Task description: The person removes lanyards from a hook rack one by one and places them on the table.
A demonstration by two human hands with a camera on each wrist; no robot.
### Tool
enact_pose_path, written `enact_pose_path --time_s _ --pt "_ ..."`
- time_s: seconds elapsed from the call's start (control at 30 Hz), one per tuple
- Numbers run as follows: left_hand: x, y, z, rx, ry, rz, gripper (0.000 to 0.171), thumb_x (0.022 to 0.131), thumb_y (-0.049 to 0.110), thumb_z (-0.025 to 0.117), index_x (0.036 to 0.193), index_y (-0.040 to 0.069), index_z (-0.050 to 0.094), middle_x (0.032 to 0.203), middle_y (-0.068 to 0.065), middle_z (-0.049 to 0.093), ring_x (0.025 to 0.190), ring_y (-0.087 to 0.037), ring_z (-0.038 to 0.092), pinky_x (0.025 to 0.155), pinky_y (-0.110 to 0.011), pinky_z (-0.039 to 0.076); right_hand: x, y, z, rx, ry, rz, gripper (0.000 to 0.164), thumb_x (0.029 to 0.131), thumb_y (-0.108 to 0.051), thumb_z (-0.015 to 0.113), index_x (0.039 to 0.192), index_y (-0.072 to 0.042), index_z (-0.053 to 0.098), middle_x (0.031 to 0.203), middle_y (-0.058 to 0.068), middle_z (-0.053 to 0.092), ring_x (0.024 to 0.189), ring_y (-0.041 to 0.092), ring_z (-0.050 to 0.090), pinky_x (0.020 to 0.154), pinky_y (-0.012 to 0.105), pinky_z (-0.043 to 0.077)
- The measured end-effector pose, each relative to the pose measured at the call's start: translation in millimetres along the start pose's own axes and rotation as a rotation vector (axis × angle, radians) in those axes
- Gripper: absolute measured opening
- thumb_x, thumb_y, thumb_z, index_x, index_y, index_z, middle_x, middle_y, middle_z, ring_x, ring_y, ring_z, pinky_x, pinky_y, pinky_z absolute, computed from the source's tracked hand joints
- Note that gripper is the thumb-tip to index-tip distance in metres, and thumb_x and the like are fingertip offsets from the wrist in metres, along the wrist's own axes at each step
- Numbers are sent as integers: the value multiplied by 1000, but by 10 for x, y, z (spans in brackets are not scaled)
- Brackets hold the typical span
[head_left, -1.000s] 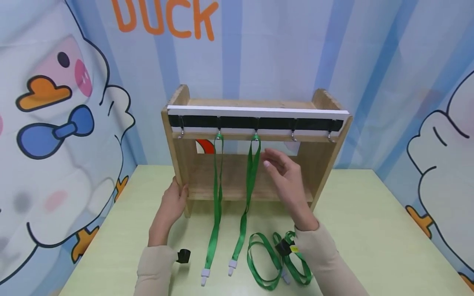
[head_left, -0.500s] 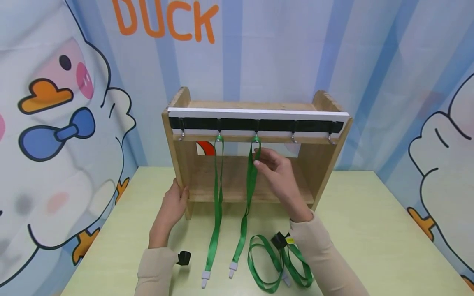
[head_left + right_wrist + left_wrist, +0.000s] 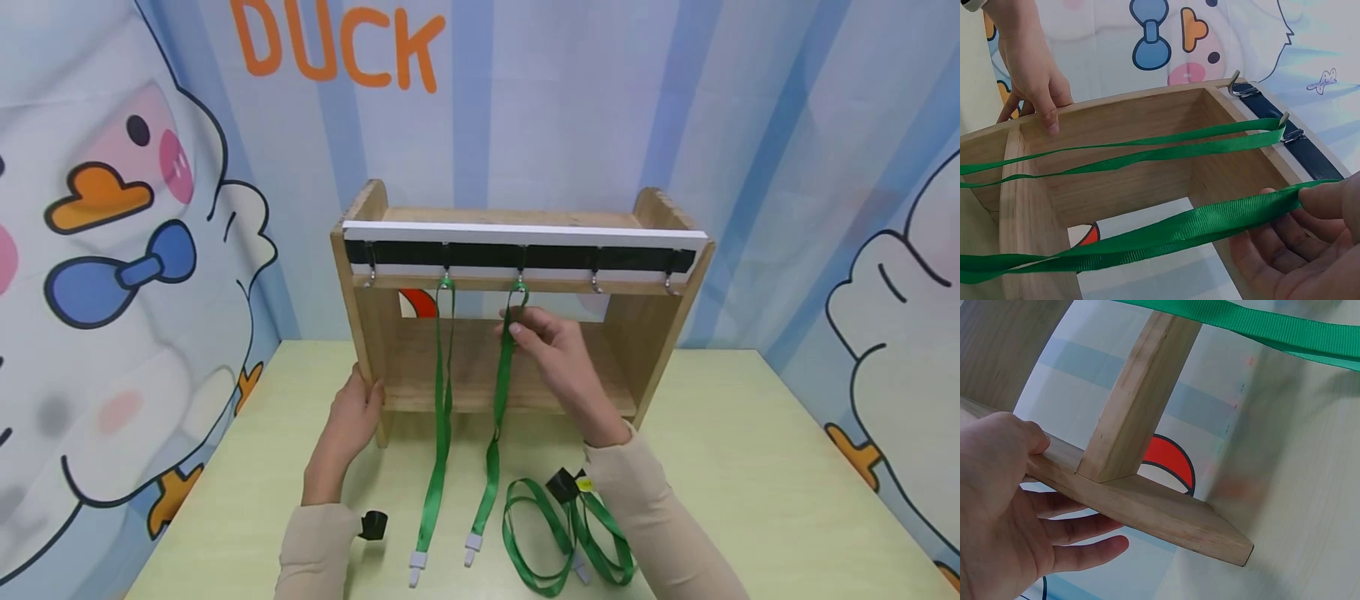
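Note:
My left hand (image 3: 352, 412) grips the left side panel of a small wooden shelf (image 3: 472, 367); in the left wrist view the thumb is on one face and the fingers (image 3: 1079, 525) on the other. Two green lanyards with pale plastic clips hang from metal hooks on the shelf's front. With thumb and fingers, my right hand (image 3: 558, 362) pinches the right-hand hanging lanyard (image 3: 501, 383) just below its hook. The other hanging lanyard (image 3: 442, 400) dangles beside it, untouched. Close up, the right wrist view has the pinched strap (image 3: 1191, 225) running flat past the fingertips.
A black-and-white rail (image 3: 562, 255) carries several hooks, including bare ones at both ends. Coiled green lanyards (image 3: 540, 579) lie on the pale table (image 3: 720, 467) at front right, under my right forearm. A duck-print curtain (image 3: 570, 100) stands behind.
My right hand has moved left from beside the right-hand hanging lanyard and taken hold of its upper part. The left hand stays on the shelf's side.

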State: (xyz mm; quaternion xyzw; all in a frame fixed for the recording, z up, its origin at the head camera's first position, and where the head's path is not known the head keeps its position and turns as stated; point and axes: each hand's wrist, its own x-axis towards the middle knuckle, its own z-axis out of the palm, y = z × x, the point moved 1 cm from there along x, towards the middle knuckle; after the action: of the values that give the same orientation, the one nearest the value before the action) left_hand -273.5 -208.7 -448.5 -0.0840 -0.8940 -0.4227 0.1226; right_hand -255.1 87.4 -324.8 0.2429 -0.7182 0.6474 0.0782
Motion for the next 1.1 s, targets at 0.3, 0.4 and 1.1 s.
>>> enact_pose_path --time_s 0.3,0.4,1.1 --pt "-46 -3 29 -19 -19 -31 51 109 15 40 150 -12 24 139 -37 48 122 -48 56 90 -59 52 -25 -55 7 63 84 46 15 100 3 58 109 13 65 98 16 70 88 19 66 81 36 58" --pt "-55 -10 37 -17 -17 -27 51 108 14 40 150 -12 25 138 -37 48 121 -48 56 90 -59 52 -38 -70 14 83 83 32 16 100 3 58 111 12 65 99 13 72 89 22 69 81 35 58" --pt "-6 13 -15 13 24 19 49 107 12 42 146 -15 29 129 -38 54 111 -49 61 86 -59 53 -459 6 407 164 -15 131 13 100 3 58 109 10 63 101 23 73 90 22 74 84 42 58"
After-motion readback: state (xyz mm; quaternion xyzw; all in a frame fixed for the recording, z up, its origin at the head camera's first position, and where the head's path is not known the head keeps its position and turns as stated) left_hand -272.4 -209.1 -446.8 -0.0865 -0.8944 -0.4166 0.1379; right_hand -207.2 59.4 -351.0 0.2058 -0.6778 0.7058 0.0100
